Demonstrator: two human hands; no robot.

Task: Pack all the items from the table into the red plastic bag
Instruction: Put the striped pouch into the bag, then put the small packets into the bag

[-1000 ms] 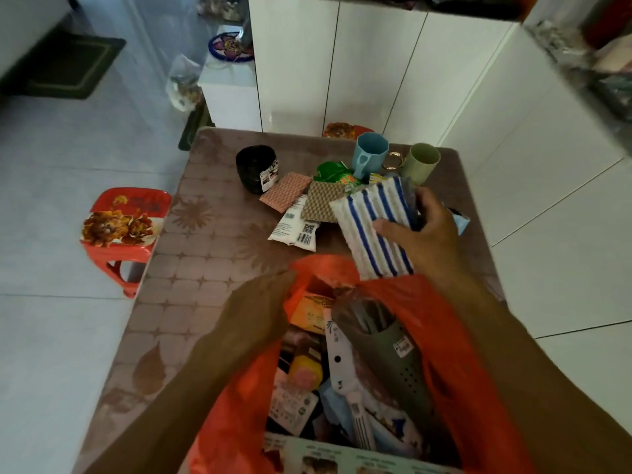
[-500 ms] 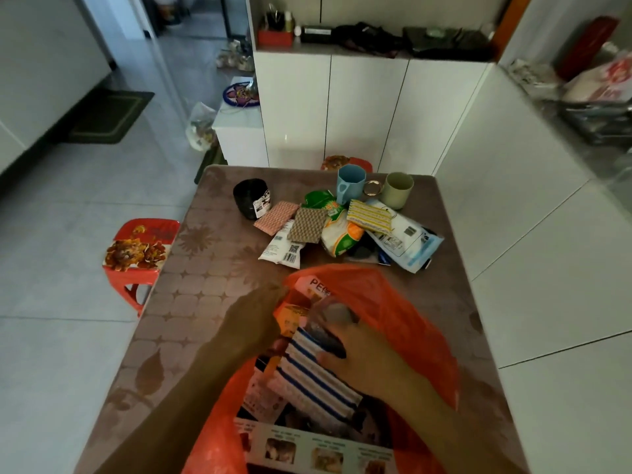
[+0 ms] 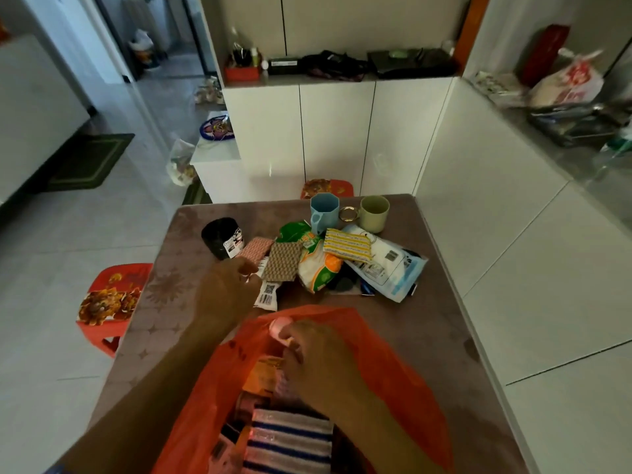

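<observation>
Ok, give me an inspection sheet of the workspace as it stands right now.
Surface: brown patterned table, far half covered with goods.
Job's things: red bag open at the near edge, striped cloth inside; black cup, blue mug, green mug, yellow cloth, brown pad and packets not yet packed.
Clutter: nothing seen.
Hands: left hand reaching at the white packet; right hand at the bag mouth, grip unclear.
Cables: nothing seen.
Surroundings: red stool on the left, white cabinets behind.
</observation>
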